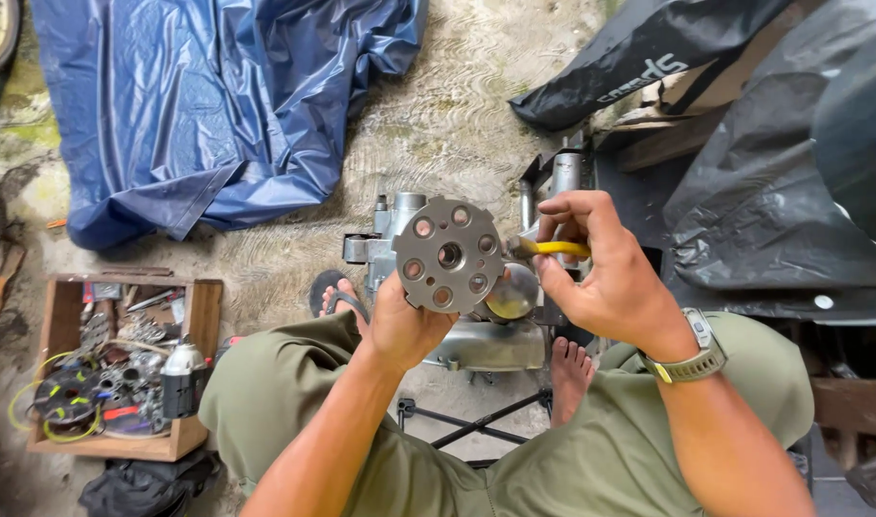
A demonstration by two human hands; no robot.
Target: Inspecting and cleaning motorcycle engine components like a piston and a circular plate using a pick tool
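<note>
My left hand point(399, 325) holds up a round grey metal plate point(448, 255) with a toothed rim and several round holes, gripping it from below. My right hand point(605, 273), with a watch on the wrist, is shut on a yellow-handled tool point(553, 249) whose tip points at the plate's right edge. Below the plate sits a grey metal engine point(486, 340) on the ground between my feet. My knees in olive trousers frame the lower view.
A wooden box point(196, 316) full of tools and metal parts stands at lower left. A blue tarp point(217, 105) lies on the concrete at the back left. Black plastic sheeting point(773, 191) covers something on the right. A black metal stand point(476, 421) lies under me.
</note>
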